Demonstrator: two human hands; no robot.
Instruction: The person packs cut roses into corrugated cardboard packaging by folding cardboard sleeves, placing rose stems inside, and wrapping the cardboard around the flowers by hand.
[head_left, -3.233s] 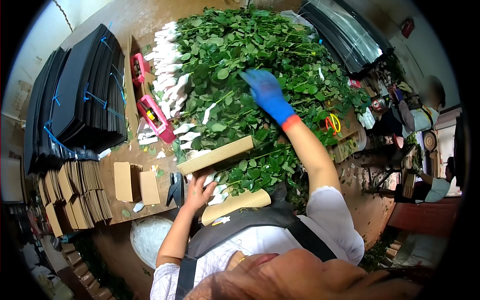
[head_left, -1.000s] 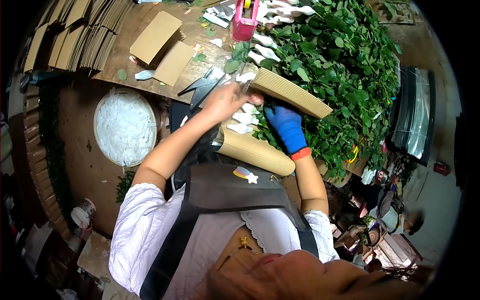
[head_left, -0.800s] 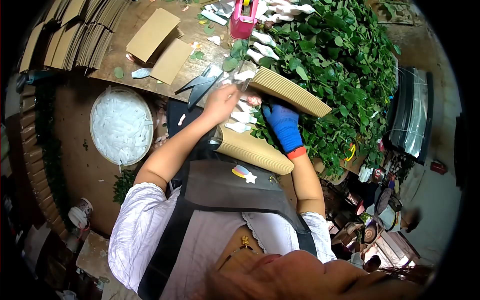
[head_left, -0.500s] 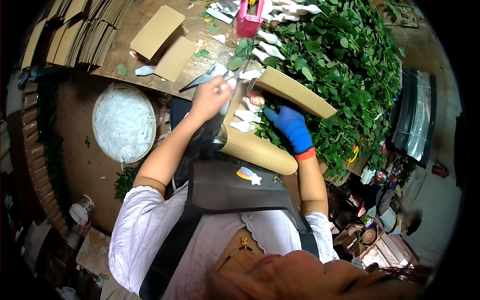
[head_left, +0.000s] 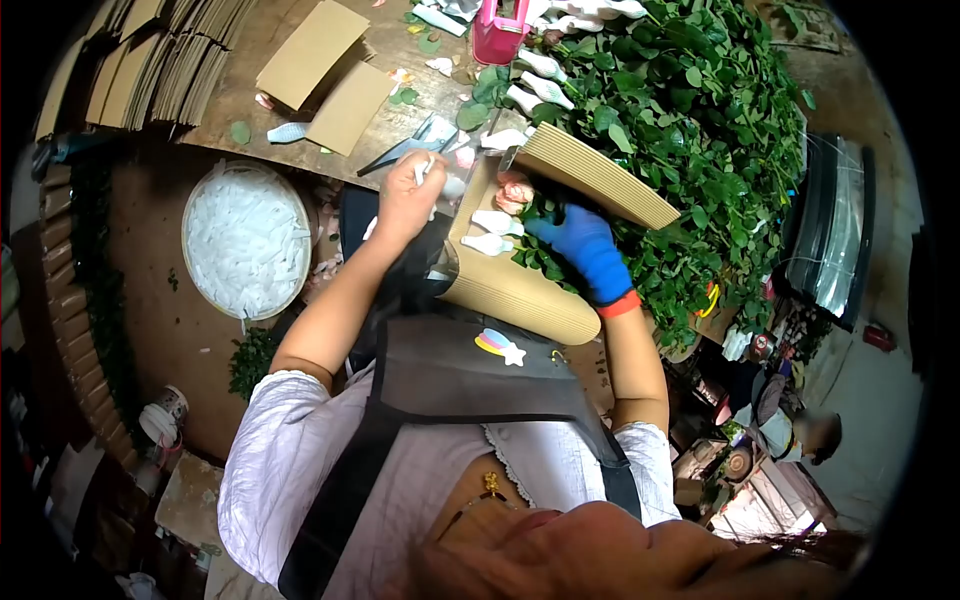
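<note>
My bare left hand (head_left: 408, 200) is closed around a small white foam net sleeve (head_left: 424, 170), left of a folded sheet of corrugated cardboard (head_left: 525, 300). Inside the fold lie a pink rose (head_left: 514, 193) with its petals uncovered and two buds in white net sleeves (head_left: 490, 243). My right hand (head_left: 583, 250), in a blue glove with an orange cuff, is on the leafy rose stems (head_left: 540, 262) between the cardboard's two sides. Its thumb points toward the blooms; its other fingers are partly hidden among leaves and appear curled around stems.
A big heap of leafy rose stems (head_left: 690, 140) covers the table's right side. A pink container (head_left: 500, 35) stands at the back. Flat cardboard pieces (head_left: 350, 108) lie on the table (head_left: 240, 95). A round basket of white sleeves (head_left: 248, 245) is on the left.
The pink rose shows more fully, and fewer sleeved buds are visible in the cardboard. My left hand has shifted slightly and still holds white material; my right hand stays among the stems.
</note>
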